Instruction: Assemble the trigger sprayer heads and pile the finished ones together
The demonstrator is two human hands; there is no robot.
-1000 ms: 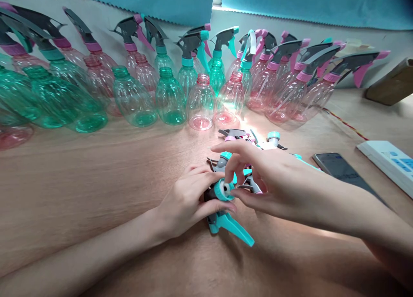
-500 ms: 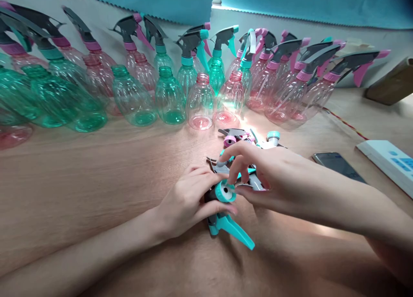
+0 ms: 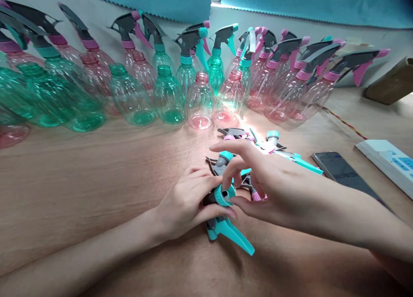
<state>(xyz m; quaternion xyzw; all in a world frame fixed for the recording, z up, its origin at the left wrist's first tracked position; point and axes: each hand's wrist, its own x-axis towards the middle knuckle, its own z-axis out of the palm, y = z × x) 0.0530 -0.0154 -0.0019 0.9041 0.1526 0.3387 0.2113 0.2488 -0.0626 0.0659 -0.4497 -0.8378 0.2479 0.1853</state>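
My left hand (image 3: pixel 189 198) is wrapped round a grey and turquoise trigger spray head (image 3: pixel 234 234), its turquoise collar facing right and its trigger pointing down to the right. At the collar's opening, the thumb and a bent finger of my right hand (image 3: pixel 264 176) come close together; whatever lies between these fingertips is too small and hidden to name. The index finger of that hand stretches out to the left, above another spray head (image 3: pixel 223 159) with a turquoise collar. More loose spray heads lie behind and beneath the right hand, partly covered by it.
Green and pink clear bottles (image 3: pixel 169 95) stand along the back, several topped with spray heads, others with bare necks. To the right lie a phone (image 3: pixel 342 172) and a white power strip (image 3: pixel 390 159). A brown box-like object (image 3: pixel 389 84) sits at the far right.
My right fingertips have moved onto the collar's opening, and the index finger has lifted and straightened. The left hand still grips the spray head, tilted slightly differently.
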